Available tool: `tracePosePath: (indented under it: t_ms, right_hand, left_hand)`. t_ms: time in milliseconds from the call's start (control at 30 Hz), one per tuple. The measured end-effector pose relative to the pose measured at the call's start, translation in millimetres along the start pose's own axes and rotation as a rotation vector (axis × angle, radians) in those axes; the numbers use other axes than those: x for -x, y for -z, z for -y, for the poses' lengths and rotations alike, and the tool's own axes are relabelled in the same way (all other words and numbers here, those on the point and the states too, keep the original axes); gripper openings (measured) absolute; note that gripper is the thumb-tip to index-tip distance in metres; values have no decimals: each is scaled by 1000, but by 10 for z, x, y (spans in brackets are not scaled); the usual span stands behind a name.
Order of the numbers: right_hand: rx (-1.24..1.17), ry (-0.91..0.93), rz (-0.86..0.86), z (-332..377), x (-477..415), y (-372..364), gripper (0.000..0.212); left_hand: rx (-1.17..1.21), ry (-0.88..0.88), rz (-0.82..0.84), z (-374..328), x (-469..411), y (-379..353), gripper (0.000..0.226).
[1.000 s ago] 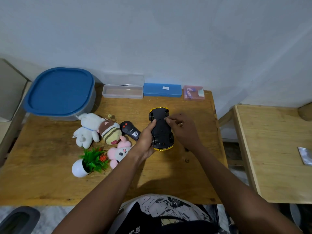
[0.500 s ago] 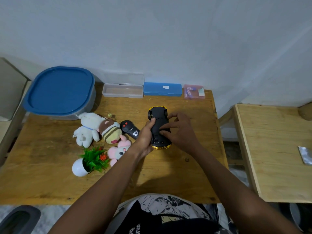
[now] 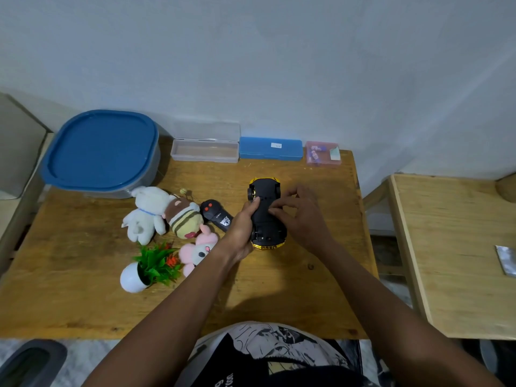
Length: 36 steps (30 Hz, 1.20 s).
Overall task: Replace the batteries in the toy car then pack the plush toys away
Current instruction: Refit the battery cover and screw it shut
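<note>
With the toy car [image 3: 266,212] flipped belly-up at table [image 3: 83,289] centre, your left hand [image 3: 242,225] grips its side while your right hand [image 3: 300,216] fingertips press the battery cover; plush toys [image 3: 173,216] wait left.

Head-worn view, looking steeply down (wide-angle) over wooden table [image 3: 279,289]

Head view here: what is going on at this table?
A person has a yellow toy car flipped underside up on the wooden table. The left hand grips its side while the right hand's fingertips press on the black underside. Three plush toys lie unpacked beside the remote, and the blue-lidded tub is closed.
</note>
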State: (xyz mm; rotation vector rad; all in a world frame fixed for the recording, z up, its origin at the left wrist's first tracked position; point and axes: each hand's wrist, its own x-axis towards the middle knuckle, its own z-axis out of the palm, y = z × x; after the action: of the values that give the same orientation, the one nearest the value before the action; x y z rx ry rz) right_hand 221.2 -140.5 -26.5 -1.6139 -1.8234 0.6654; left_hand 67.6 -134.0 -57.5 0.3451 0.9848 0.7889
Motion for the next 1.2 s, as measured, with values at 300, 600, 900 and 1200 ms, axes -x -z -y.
tracePosePath:
  t_ms: [300,600,900,1200]
  right_hand:
    - [-5,37,-40,111,-107,47,12]
    - [113,88,-49,120,-113,67,9]
    - [78,23,-88,196,-206,97,17]
    - [128,39,-110,317,-280,120,21]
  left_hand:
    - [-92,-42,-23,10,10,-14,36]
    - [-140,-92,-30,12,30,-22,35]
    - [-124,-116,-63,-120,39,-141,35]
    - [-121,-155,-49,-228,40,-155,37]
